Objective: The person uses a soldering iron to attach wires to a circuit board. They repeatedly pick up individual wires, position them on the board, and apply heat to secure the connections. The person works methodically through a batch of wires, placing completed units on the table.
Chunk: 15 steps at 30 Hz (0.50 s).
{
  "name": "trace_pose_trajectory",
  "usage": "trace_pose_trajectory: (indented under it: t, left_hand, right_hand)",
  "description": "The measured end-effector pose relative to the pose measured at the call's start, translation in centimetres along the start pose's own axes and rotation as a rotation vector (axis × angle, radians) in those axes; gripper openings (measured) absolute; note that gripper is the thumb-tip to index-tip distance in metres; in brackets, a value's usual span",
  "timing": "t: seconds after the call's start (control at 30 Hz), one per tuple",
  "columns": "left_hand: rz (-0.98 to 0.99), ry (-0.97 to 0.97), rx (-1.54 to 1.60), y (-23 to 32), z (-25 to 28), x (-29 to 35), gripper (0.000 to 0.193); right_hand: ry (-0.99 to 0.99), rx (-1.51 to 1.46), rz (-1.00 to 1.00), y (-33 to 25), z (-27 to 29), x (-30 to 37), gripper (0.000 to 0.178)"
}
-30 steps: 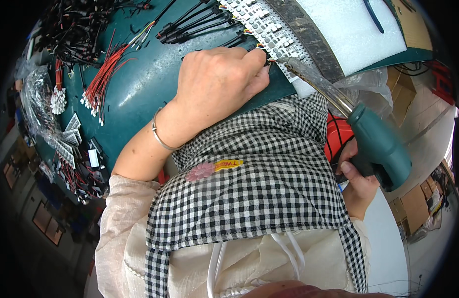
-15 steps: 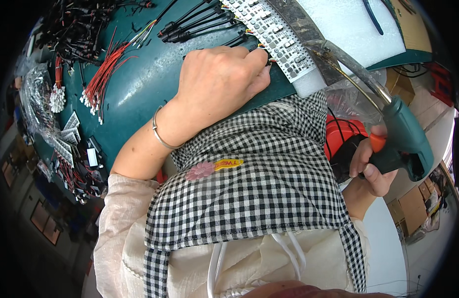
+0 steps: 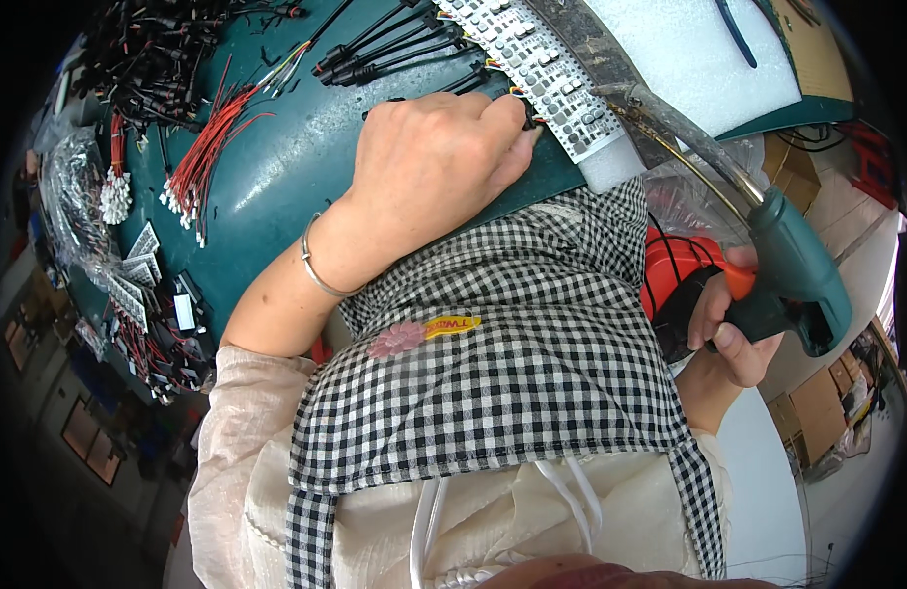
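Note:
My left hand [image 3: 439, 152] is closed in a pinch on a black cable; its wire end lies against the near end of a white circuit board strip [image 3: 542, 74]. The fingertips are partly hidden behind the knuckles. Several black cables with connectors [image 3: 399, 54] lead off the strip's left edge. My right hand [image 3: 736, 329] is wrapped round the handle of a green soldering gun [image 3: 799, 260], a finger at its orange trigger. The gun's metal barrel and thin brass tube point up and left, and its tip is over the dark bar beside the board strip.
Red and white wire bundles [image 3: 210, 162] lie on the green table mat [image 3: 286, 147], with a heap of black cables [image 3: 139, 59] behind. Small boards [image 3: 139, 270] and a clear plastic bag [image 3: 75, 196] are at the left. White foam [image 3: 709, 59] lies at the upper right.
The soldering gun has shifted slightly to the left, its tip now a little closer to the board strip. My left hand stays almost in place, still pinching the cable.

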<state>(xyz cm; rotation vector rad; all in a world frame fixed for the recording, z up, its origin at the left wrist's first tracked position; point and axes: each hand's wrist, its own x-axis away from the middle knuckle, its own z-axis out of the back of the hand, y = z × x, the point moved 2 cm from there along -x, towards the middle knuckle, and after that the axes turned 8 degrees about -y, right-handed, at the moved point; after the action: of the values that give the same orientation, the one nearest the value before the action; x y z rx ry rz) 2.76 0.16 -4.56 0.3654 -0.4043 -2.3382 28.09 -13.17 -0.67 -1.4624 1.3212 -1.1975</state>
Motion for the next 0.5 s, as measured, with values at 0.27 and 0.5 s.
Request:
trace_pose_trajectory:
  t: [0.27, 0.5]
  left_hand:
    - [-0.016, 0.034, 0.228, -0.95, -0.09, 0.33, 0.014]
    - [-0.095, 0.005, 0.010, -0.45, 0.71, -0.02, 0.016]
  right_hand:
    - [0.073, 0.007, 0.042, 0.51, 0.38, 0.85, 0.068]
    - [0.093, 0.029, 0.024, 0.11, -0.07, 0.64, 0.068]
